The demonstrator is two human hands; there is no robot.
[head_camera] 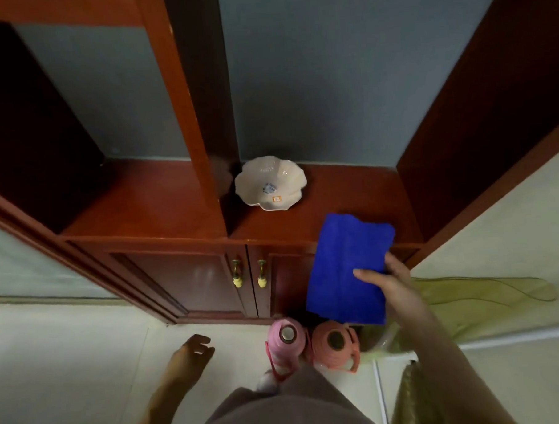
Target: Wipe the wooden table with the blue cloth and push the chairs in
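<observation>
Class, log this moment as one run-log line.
right hand: holds blue cloth | left hand: empty | place: before wooden cabinet | wiping: not started

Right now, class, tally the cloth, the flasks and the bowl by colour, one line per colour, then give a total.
Blue: 1, the blue cloth, held by the right hand.
Pink: 2, a pale pink flask and a salmon pink flask.
Cream: 1, the bowl.
Total: 4.

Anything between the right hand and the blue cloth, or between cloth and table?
Nothing between them: the right hand holds the blue cloth by its edge. No table shows in this view, so that path cannot be judged. Two pink flasks stand on the floor below the cloth.
</observation>
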